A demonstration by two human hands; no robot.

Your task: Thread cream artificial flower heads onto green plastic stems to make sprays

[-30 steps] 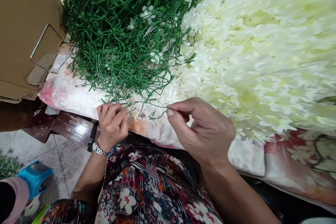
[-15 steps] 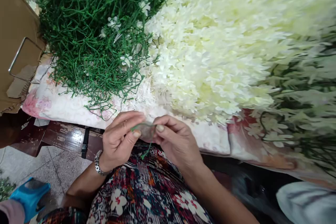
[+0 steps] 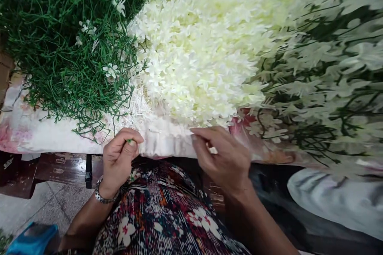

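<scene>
My left hand (image 3: 119, 159), with a metal watch on its wrist, is closed in a pinch. A bit of green plastic stem (image 3: 129, 140) shows between its thumb and forefinger; the rest is hidden in the hand. My right hand (image 3: 224, 157) is at the front edge of the white flower heap (image 3: 194, 67), thumb and forefinger nearly together. Its fingertips are slightly blurred, and what they hold, if anything, cannot be made out. In front of my left hand lies a tangled pile of green plastic stems (image 3: 68, 48).
A cloth with a pink floral print (image 3: 56, 131) covers the work surface. Finished-looking white flower sprays with green stems (image 3: 326, 83) lie at the right. A blue plastic object (image 3: 32, 239) is on the floor at lower left. Pale fabric (image 3: 332, 199) shows at lower right.
My hands have parted: the right moved right to the white flowers, while the left keeps the green stem. The view has shifted to the right.
</scene>
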